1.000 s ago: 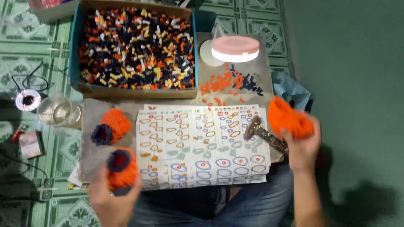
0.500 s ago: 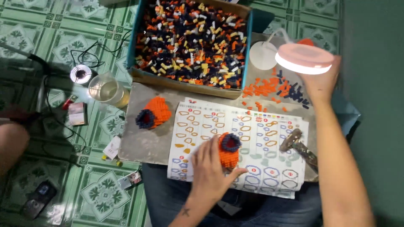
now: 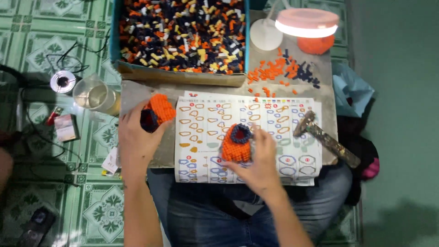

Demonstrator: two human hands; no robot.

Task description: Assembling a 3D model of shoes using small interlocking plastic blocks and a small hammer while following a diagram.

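The person sat with a board (image 3: 137, 93) across the lap, so everything stayed within arm's reach. Nearest, the right hand (image 3: 260, 160) grasped an orange piece (image 3: 236, 144) with a dark ring, pressing it down on the chart (image 3: 274, 114), probably to check it against the printed outlines. The left hand (image 3: 137, 137) closed around a second orange piece (image 3: 157, 112) at the board's left edge, just off the chart.

A hammer (image 3: 322, 137) lay at the right, handle angled toward the near edge. Farther off sat loose beads (image 3: 283, 73), a lit pink lamp (image 3: 307, 23) and a blue-walled box (image 3: 183, 32) heaped with orange, dark and yellow bits. On the floor, left, lay a small red-and-white packet (image 3: 66, 127), beside a jar (image 3: 93, 93).
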